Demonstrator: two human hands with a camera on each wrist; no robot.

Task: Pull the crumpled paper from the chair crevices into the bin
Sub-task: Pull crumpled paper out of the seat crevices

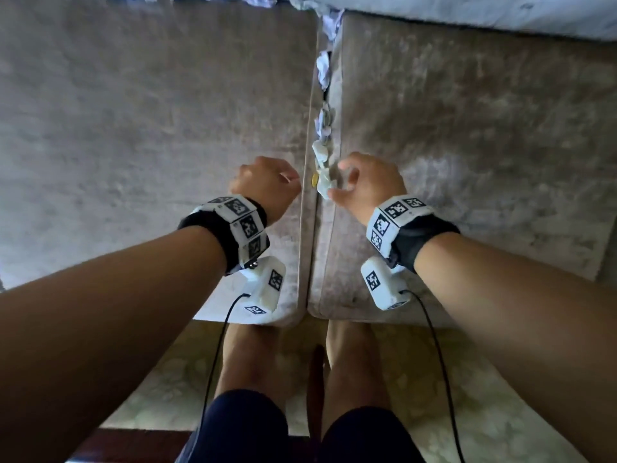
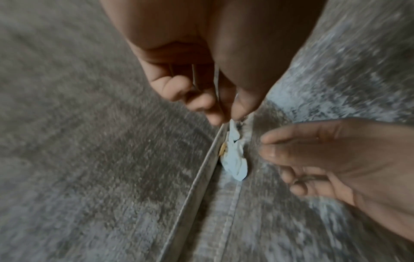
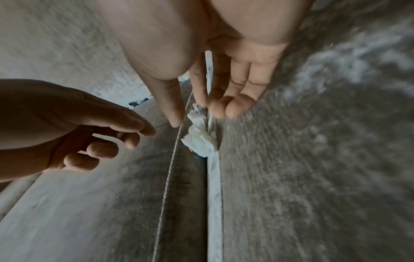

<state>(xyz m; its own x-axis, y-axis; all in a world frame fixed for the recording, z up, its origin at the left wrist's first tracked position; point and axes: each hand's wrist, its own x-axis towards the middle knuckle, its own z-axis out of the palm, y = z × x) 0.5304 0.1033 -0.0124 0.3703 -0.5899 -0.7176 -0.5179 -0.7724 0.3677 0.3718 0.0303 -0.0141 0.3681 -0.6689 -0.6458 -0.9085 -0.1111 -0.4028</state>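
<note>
A person's right hand [image 1: 369, 185] reaches with loose, spread fingers [image 3: 202, 88], gripping nothing, toward the nearest crumpled paper [image 1: 323, 177] wedged in the crevice [image 1: 319, 248] between two grey seat cushions [image 1: 150, 145], while the left hand [image 1: 267, 183] hovers just left, fingers loosely curled and empty.

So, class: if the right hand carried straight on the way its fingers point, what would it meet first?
Probably the nearest crumpled paper wedged in the crevice; the right hand hovers just above it, though depth is unclear.
</note>
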